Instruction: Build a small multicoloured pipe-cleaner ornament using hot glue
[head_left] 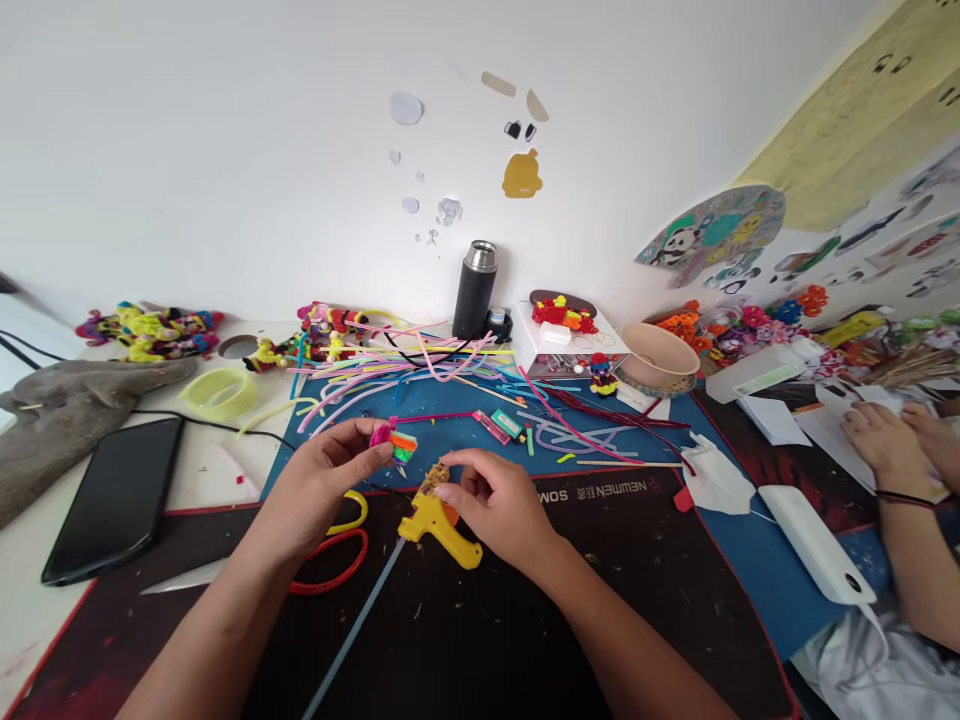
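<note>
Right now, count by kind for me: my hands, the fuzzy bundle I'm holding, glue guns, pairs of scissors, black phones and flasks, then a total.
Your left hand and right hand: 2
Held fuzzy bundle: 1
Glue gun: 1
Scissors: 1 pair
Black phone: 1
Flask: 1
Total: 7

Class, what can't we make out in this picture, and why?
In the head view:
Pipe-cleaner piece: partly hidden by the left grip.
Scissors: pivot hidden under the left forearm.
Glue stick: lower end cut off by the bottom edge.
Plastic bottle: label print too small to read.
</note>
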